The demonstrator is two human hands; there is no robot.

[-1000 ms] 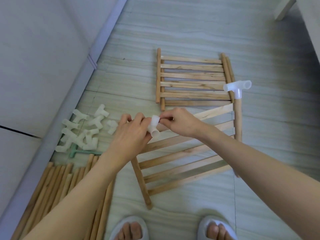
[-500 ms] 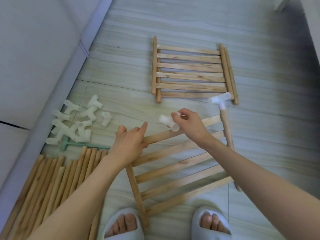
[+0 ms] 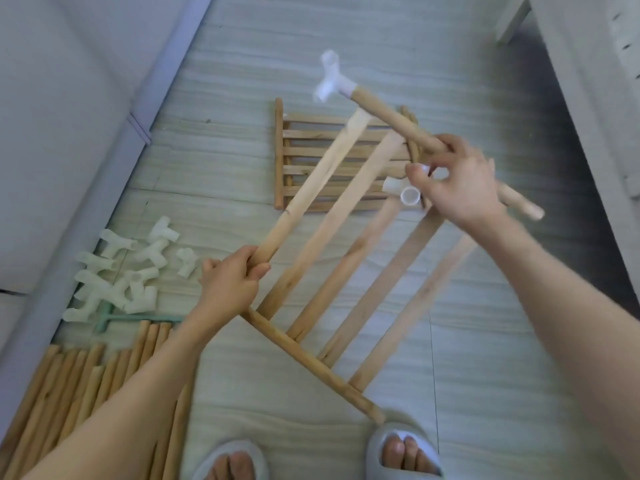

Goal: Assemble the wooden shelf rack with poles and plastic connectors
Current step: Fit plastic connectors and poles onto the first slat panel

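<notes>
Gripping panel [image 3: 346, 244] left-handed [image 3: 228, 282], your right hand [image 3: 460, 181] pinched connector [image 3: 408, 190] plus rail [image 3: 398, 123]; connector risked slipping free.

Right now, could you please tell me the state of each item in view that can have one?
Slatted panel: lifted, tilted, held by both hands.
Fitted connector: pushed onto one rail end.
Loose connector: pinched in right hand, not fitted.
Left hand: grips a slat.
Second panel: flat on floor.
Spare connectors: piled, loose.
Poles: lying side by side.
</notes>
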